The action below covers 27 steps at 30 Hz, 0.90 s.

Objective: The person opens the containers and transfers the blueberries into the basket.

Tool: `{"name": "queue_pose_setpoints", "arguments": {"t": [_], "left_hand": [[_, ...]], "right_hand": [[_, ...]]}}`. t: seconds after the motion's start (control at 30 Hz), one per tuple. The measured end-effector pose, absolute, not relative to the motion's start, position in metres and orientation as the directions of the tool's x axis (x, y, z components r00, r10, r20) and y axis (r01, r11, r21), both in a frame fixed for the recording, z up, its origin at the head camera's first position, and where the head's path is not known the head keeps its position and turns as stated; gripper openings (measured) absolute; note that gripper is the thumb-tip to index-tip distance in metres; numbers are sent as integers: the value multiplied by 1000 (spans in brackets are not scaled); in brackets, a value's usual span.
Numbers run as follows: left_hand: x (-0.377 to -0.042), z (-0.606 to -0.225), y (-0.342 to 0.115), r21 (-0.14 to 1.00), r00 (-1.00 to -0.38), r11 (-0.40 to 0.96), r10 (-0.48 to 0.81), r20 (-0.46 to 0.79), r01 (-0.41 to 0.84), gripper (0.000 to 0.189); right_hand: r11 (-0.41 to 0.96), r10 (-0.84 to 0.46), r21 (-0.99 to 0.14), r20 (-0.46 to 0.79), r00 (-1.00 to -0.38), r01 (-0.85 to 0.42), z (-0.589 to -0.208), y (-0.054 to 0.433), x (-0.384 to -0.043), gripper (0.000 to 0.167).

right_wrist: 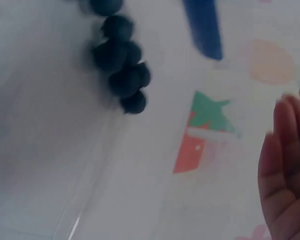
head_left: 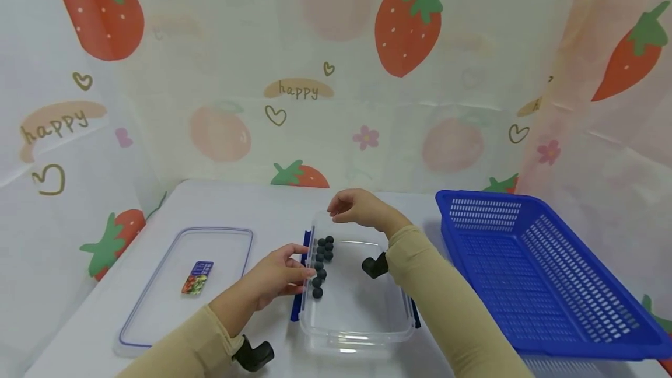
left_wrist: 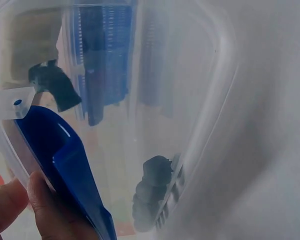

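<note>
A clear plastic container (head_left: 362,308) with blue side latches stands in the middle of the table. Several small dark balls (head_left: 318,266) lie in an uneven row along its left wall; they also show through the plastic in the left wrist view. My left hand (head_left: 275,276) holds that left wall, thumb and fingers at the rim beside the blue latch (left_wrist: 65,160). Above the container's far end hovers my right hand (head_left: 362,209), fingers slightly bent with nothing between them. In the right wrist view its fingers (right_wrist: 287,170) are apart from the dark balls (right_wrist: 120,65).
A clear lid with a blue-edged rim (head_left: 157,302) lies on the left, a colourful label (head_left: 198,277) on it. At the right stands a blue plastic basket (head_left: 525,267). Behind the white table (head_left: 231,203) hangs a strawberry-print sheet (head_left: 336,150). Black wrist mounts (head_left: 254,354) stick out from the sleeves.
</note>
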<state>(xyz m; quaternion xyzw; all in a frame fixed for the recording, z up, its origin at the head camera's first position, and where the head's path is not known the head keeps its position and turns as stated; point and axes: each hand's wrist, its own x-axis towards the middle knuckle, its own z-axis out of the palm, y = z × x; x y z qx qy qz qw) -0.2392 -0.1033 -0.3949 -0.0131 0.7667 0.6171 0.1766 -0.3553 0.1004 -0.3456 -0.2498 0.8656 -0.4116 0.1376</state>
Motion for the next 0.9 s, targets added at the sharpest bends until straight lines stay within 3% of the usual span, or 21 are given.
{"name": "queue_pose_setpoints", "arguments": {"t": [0.3, 0.9], "left_hand": [[-240, -394, -105, 940, -933, 236, 208, -295, -245, 58], [-240, -395, -107, 946, -929, 219, 231, -288, -239, 62]], "right_hand": [[569, -661, -759, -193, -726, -317, -365, 87, -373, 14], [648, -668, -700, -334, -665, -299, -389, 86, -374, 11]]}}
